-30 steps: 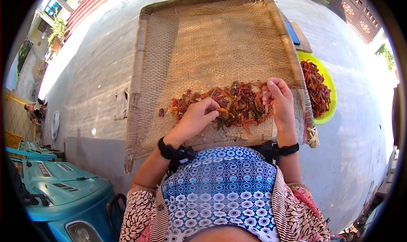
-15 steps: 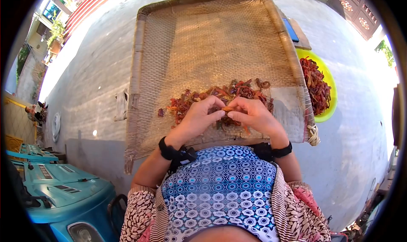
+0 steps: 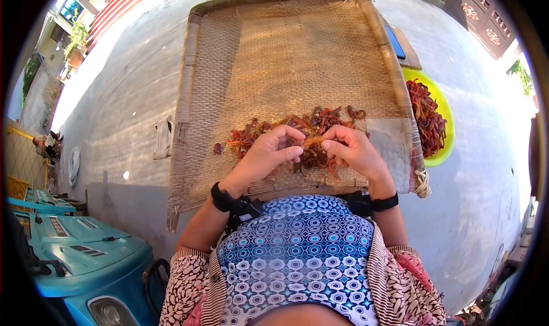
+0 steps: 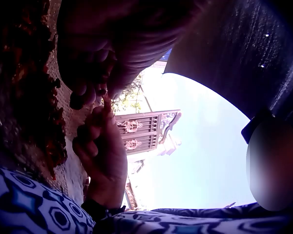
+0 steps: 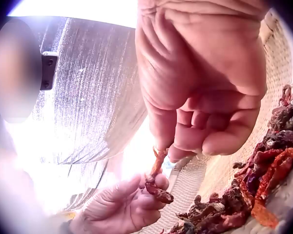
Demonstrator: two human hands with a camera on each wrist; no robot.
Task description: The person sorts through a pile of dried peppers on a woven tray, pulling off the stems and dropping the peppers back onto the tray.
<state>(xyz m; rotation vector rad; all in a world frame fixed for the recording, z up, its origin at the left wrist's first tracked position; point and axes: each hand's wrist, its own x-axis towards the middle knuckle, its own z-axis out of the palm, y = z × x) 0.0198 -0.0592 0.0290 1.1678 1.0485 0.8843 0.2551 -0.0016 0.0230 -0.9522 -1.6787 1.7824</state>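
Over the pile of shrivelled dried chili peppers [image 3: 320, 120], both hands hold one orange-red dried chili pepper [image 5: 158, 163] between them. The left hand [image 3: 266, 154] pinches its darker red end between thumb and fingers. At the orange end, the right hand [image 3: 359, 154] pinches it with thumb and forefinger, its other fingers curled in. Close to the fingertips, the pepper spans the small gap between the hands in the head view. The pile lies along the near side of a large woven tray [image 3: 286, 57], partly hidden under the hands.
A yellow-green bowl [image 3: 450, 126] heaped with red dried peppers stands right of the tray. Beyond it, a blue phone [image 3: 394, 42] lies on a board. A teal vehicle [image 3: 91, 252] is at lower left. The tray has a raised rim [image 3: 184, 80].
The right hand has come in from the pile's right side to meet the left hand at the pepper. Since then the hands have drawn slightly apart, the pepper still between them.
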